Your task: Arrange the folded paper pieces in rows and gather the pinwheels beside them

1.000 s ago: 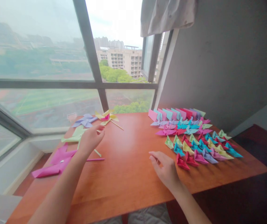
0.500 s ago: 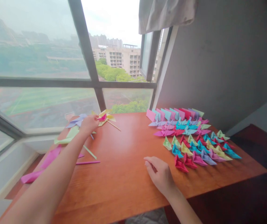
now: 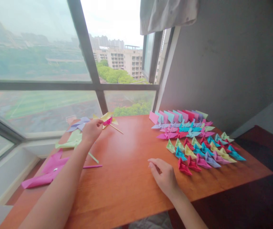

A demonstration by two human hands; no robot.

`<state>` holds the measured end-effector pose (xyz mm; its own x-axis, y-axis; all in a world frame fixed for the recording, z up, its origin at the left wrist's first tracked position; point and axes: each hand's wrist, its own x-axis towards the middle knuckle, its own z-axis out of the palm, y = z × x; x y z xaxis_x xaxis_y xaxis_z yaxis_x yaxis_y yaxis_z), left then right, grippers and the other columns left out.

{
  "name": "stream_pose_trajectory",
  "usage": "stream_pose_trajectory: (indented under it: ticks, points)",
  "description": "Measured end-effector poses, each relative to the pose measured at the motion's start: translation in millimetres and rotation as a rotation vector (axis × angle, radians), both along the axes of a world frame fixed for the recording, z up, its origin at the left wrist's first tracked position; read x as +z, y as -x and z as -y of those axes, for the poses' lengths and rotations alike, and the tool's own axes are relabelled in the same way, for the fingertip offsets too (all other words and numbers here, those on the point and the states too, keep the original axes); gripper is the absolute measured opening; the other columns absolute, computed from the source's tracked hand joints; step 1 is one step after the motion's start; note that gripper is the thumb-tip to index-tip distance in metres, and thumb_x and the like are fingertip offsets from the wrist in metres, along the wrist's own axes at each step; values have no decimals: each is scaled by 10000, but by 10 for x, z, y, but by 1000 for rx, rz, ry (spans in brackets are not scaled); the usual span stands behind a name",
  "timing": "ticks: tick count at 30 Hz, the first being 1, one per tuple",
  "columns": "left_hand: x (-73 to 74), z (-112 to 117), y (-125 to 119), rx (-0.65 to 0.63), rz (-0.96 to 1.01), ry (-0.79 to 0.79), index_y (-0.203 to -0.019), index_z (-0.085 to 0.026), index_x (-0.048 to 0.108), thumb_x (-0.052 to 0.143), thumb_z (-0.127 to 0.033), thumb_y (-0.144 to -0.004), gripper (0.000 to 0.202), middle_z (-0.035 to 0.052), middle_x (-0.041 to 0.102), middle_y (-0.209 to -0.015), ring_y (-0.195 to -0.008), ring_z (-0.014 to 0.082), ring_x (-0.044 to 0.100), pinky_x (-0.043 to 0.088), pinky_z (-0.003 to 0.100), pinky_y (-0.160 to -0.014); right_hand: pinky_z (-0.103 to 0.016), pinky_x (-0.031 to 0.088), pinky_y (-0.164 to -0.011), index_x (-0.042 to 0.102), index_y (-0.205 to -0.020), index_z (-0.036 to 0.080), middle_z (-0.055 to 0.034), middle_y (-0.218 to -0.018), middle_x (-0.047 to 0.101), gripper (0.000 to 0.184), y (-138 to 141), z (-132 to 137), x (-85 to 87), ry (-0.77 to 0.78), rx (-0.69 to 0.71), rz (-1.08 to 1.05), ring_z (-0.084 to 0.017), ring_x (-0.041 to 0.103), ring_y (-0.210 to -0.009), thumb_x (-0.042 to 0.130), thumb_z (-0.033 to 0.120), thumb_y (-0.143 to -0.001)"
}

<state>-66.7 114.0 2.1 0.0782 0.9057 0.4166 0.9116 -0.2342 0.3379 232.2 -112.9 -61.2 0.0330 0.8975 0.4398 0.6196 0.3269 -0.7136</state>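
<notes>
My left hand [image 3: 91, 131] is stretched far forward on the left of the wooden table [image 3: 131, 178], its fingers pinched on the yellow and pink paper pinwheel [image 3: 106, 119] near the window; the pinwheel's stick points right. A purple pinwheel [image 3: 78, 124], a green pinwheel [image 3: 72, 140] and a pink pinwheel [image 3: 47, 170] lie beside and under my forearm. My right hand [image 3: 164, 176] rests on the table with fingers loosely curled and apart, holding nothing, just left of a red folded paper piece [image 3: 183, 167].
Several rows of folded paper pieces [image 3: 198, 143] in pink, blue, green, red and purple cover the table's right side. A large window [image 3: 40, 63] stands behind the table, a grey wall [image 3: 222, 63] on the right. The table's front edge is near my body.
My left hand reached forward from the table's middle-left to the yellow and pink pinwheel and pinched it, lifting it slightly. My right hand has barely shifted.
</notes>
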Motion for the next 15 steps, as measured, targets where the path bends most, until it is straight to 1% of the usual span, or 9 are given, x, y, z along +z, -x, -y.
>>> stream_pose_trajectory:
  ticks: [4, 7, 10, 13, 15]
  points:
    - [89, 425, -292, -190, 59, -21, -954, -195, 705, 497, -218, -834, 241, 42, 748, -920, -791, 192, 680, 511, 265, -743, -250, 522, -640, 690, -982, 198, -43, -801, 697, 229, 5, 3, 9, -7, -17, 3, -156, 654, -685, 469, 245, -947]
    - [92, 790, -540, -334, 80, 3, -924, -202, 699, 487, -180, -840, 230, 35, 732, -889, -743, 172, 664, 510, 254, -686, -256, 535, -656, 692, -979, 198, -49, -826, 710, 230, 7, 9, 12, -29, -36, -8, -160, 667, -707, 473, 258, -947]
    - [34, 1156, -735, -467, 76, 42, -895, -211, 685, 476, -136, -849, 227, 33, 716, -869, -727, 157, 658, 507, 236, -657, -264, 553, -665, 692, -1001, 200, -60, -858, 724, 230, 1, 10, 3, -29, -67, -28, -171, 680, -726, 485, 281, -942]
    - [-62, 1482, -845, -568, 31, 77, -939, -231, 679, 464, -139, -889, 238, 45, 714, -920, -796, 180, 665, 505, 266, -706, -267, 553, -638, 682, -1058, 195, -57, -839, 724, 240, -8, 7, -8, -7, -109, -42, -174, 676, -699, 507, 302, -932]
    - [-131, 1654, -872, -619, 9, 94, -977, -235, 672, 452, -146, -915, 245, 55, 711, -947, -839, 195, 665, 504, 281, -734, -267, 549, -628, 676, -1085, 194, -48, -807, 716, 253, -8, 6, -8, 0, -112, -39, -169, 665, -672, 510, 307, -931]
